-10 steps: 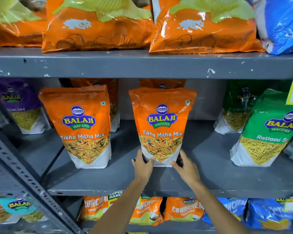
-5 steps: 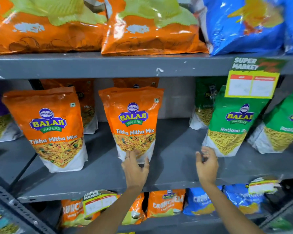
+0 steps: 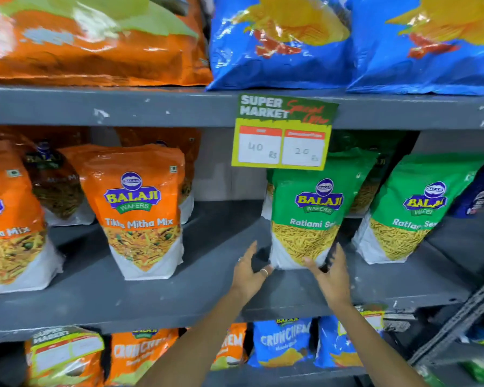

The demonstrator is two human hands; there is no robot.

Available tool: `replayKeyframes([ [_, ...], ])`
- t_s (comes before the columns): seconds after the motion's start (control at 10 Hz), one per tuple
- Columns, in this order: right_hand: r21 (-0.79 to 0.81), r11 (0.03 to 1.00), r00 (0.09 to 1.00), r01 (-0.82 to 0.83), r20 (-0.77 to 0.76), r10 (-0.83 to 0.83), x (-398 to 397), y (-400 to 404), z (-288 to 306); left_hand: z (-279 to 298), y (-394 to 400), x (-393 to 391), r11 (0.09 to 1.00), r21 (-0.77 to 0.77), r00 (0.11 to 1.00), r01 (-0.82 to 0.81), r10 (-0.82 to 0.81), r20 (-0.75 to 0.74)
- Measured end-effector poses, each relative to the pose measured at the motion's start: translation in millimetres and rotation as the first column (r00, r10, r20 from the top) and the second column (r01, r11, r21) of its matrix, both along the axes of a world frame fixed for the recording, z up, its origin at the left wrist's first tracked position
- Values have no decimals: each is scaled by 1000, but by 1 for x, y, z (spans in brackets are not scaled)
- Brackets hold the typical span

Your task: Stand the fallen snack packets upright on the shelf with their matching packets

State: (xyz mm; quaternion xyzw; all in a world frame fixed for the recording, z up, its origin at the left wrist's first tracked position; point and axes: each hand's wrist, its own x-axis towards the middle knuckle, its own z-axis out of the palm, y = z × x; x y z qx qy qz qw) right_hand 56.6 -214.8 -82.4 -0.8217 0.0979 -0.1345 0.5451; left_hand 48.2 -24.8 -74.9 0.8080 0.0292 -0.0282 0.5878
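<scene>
The green packet [image 3: 309, 219] stands upright on the middle shelf [image 3: 207, 297], beside a matching green one [image 3: 408, 219] and under the price tag [image 3: 284, 132]. The left hand [image 3: 250, 270] and right hand [image 3: 331, 275] flank its base, fingers spread, touching but not clearly gripping. A lopsided push could tip it back over.

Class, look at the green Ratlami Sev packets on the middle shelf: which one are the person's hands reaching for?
The front-left green packet, under the price card. Left hand and right hand flank its base; the right-hand green packet stands untouched.
</scene>
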Motion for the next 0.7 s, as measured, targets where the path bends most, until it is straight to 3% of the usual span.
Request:
replayKeyframes([
  [0.1,-4,998,998,-62,-14,62,3,-8,-1,1,-15,11,999,-33,999,33,-32,26],
  [0.5,4,1000,999,-16,-47,17,15,-23,-7,-7,-40,28,1000,28,1000,11,-11,1],
  [0.7,52,998,997,43,-65,-40,13,-19,-6,11,-34,12,974,-209,994,-84,67,-91],
])
